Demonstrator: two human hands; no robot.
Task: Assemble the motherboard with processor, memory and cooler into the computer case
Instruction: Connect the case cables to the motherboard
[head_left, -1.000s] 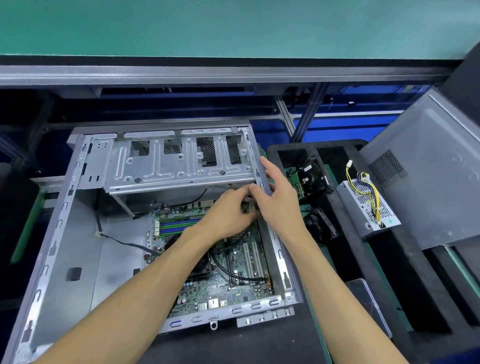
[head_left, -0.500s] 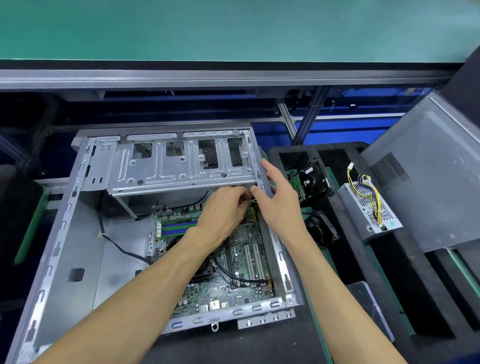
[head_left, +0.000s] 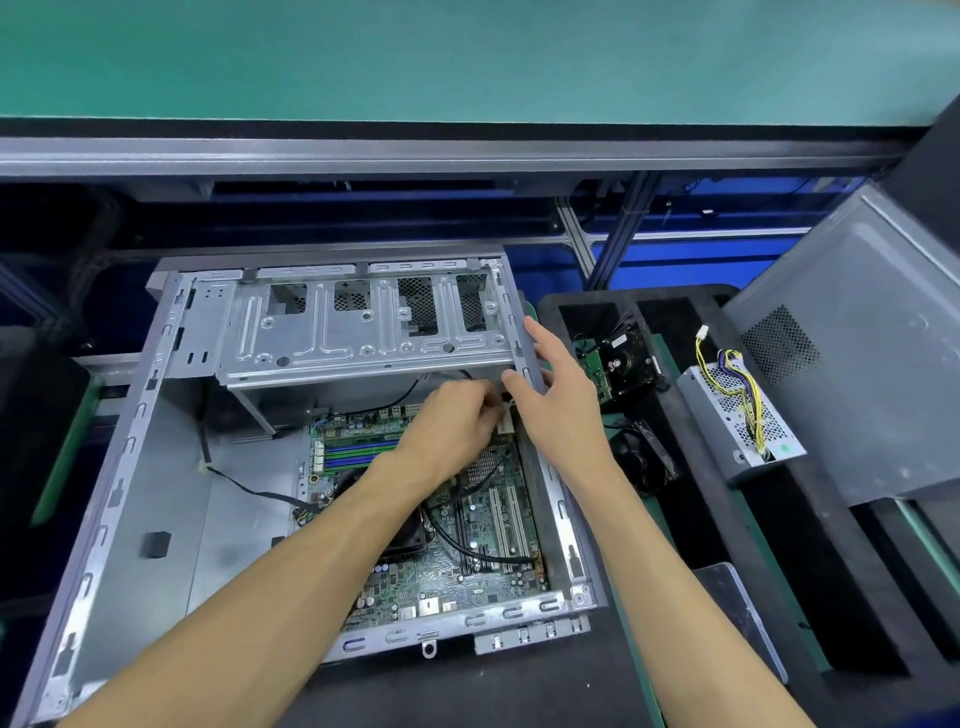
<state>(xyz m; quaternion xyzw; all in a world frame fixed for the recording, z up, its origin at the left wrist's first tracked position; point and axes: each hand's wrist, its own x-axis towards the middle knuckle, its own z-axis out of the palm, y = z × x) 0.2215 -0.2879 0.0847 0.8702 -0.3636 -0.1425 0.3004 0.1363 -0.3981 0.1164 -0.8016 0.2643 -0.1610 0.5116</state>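
Note:
The open grey computer case lies on its side, and the green motherboard sits in its right half. My left forearm partly hides the black cooler. Blue and green memory slots show at the board's far edge. Just under the drive cage, my left hand is curled and pinches a small white connector on a black cable. My right hand rests on the case's right rim with straight fingers. Its thumb lies close to the connector.
A black foam tray to the right holds a circuit board with a black drive, a black fan and a silver power supply with yellow wires. A grey side panel leans at far right. A green bench edge runs behind.
Both hands have crept a little toward the case's far right corner, under the drive cage. The white connector now shows between them.

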